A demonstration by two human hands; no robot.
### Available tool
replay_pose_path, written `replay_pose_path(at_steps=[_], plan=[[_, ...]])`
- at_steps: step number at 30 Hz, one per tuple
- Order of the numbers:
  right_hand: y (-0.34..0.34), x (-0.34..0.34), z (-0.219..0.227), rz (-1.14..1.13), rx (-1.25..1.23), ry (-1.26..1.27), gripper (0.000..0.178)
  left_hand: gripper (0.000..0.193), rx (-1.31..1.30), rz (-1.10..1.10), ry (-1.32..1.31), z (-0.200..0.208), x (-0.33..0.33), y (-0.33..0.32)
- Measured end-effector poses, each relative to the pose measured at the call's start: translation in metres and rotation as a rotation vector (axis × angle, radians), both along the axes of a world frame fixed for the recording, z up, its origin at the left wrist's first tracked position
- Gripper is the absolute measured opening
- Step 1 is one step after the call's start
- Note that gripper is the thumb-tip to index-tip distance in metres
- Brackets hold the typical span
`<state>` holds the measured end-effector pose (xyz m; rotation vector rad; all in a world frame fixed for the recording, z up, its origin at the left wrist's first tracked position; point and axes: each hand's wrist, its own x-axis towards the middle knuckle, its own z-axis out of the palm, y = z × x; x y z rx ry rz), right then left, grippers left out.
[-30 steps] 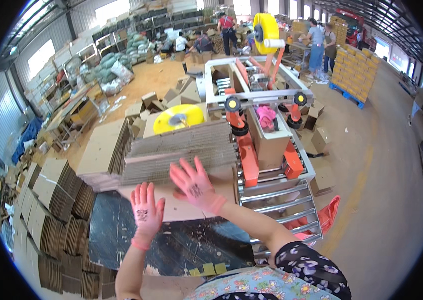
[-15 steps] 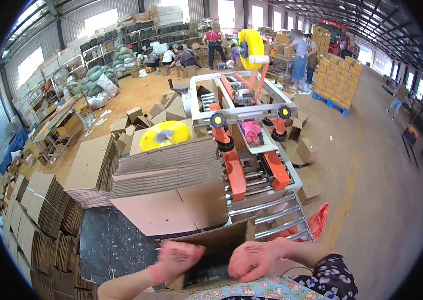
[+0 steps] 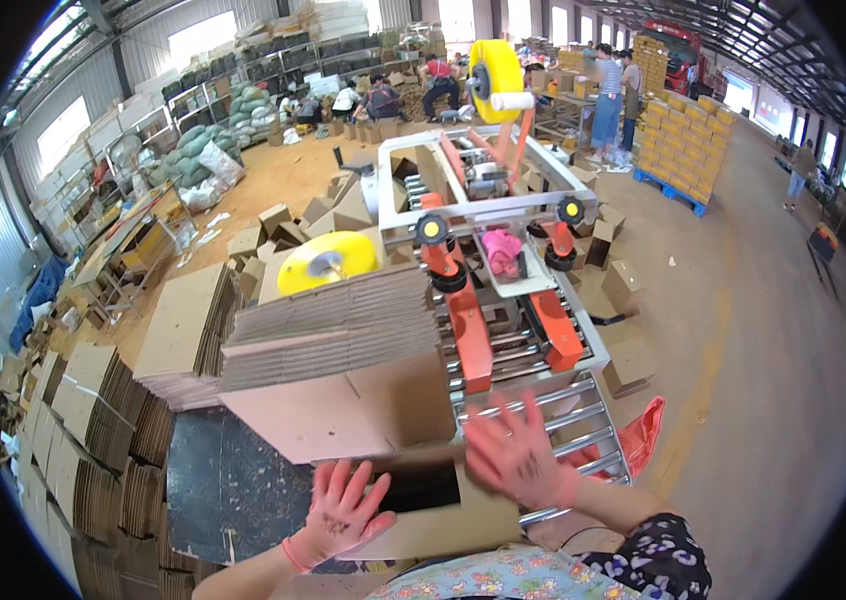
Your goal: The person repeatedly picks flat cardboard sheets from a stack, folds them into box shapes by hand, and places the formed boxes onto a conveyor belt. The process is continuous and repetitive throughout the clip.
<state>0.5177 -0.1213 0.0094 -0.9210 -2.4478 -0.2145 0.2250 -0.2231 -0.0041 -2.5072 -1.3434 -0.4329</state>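
- Now both hands are spread flat-fingered, apart from each other and clamped on nothing; half a second ago they were curled at the carton's edges.
- Left hand [image 3: 341, 515]: at the carton's left end, fingers fanned, looks to be touching cardboard.
- Right hand [image 3: 526, 465]: over the carton's right end, fingers toward the rollers, a bit blurred. Contact with cardboard: can't tell.
- Carton [image 3: 433, 532]: right in front of my body, between me and the stack. Half a second ago its mouth was wide with a tall panel up; now only a dark slot shows between flaps. My read: flaps going down, folding partly done, not finished. What it rests on is hidden.
- Beyond it, stack of flat cartons [image 3: 328, 415] on the dark counter [image 3: 233, 485]; no obvious change there.
- To my right, roller conveyor [image 3: 588, 432], with a red bag [image 3: 642, 440] hanging just beside it.
- Further out, orange guides [image 3: 470, 340] on the machine. One second ago another carton stood between them; it doesn't show there now, so I judge that spot could take this one.
- Up on the machine: yellow tape roll [image 3: 499, 80] and a pink bundle [image 3: 501, 252]. Second yellow roll [image 3: 328, 263] lies behind the stack.
- Far back right: co-workers [image 3: 608, 100] near a pallet load of yellow boxes [image 3: 685, 150].
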Motion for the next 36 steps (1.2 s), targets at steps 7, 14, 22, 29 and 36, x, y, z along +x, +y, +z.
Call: replay_pose_path(at_steps=[7, 14, 22, 29, 36], plan=[[-0.078, 0.064, -0.091, 0.207, -0.283, 0.614, 0.038, 0.064, -0.950, 0.489, -0.930, -0.003, 0.028, 0.072], [-0.093, 0.143, -0.098, -0.510, 0.134, 0.687, 0.031, 0.043, -0.824, -0.188, -0.610, 0.006, 0.211, 0.228], [0.124, 0.064, -0.166, -0.688, 0.351, 0.719, 0.037, 0.029, 0.034, -0.465, -0.561, -0.020, 0.237, 0.227], [0.101, -0.168, -0.030, 0.115, 0.043, 0.325, 0.065, 0.025, -0.373, 0.432, -0.403, -0.083, -0.006, 0.100], [0.063, -0.191, -0.048, 0.498, 0.149, 0.280, 0.037, 0.038, -0.188, 0.260, -0.440, 0.029, -0.107, 0.059]])
